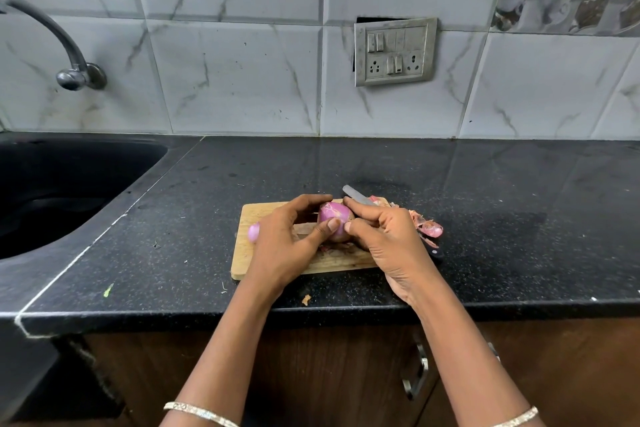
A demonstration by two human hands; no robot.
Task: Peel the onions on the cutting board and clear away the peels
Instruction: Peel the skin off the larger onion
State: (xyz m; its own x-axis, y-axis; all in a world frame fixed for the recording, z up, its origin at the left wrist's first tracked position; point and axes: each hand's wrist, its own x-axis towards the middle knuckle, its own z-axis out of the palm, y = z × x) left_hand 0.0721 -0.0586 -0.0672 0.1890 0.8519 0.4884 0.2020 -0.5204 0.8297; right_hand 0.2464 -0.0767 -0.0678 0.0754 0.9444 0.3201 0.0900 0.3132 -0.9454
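The onion (333, 216) sits just below the middle of the frame, over the cutting board (256, 213), caught between both my hands. My left hand (287, 236) cups it, fingers curled over the top and thumb pressed on its near face. My right hand (388, 239) pinches at its right side with thumb and forefinger. I judge this the grip for lifting skin, so I want a nail under a loose edge and a pull along the curve, turning the bulb with my left as each strip comes off. The knife (356, 195) runs under my right hand. I cannot tell whether I hold it or it lies there, so I mind the edge. Shed peels (429, 227) lie right of the board on the counter (502, 204), and new strips should join them. A second onion (254, 231) waits at the board's left edge.
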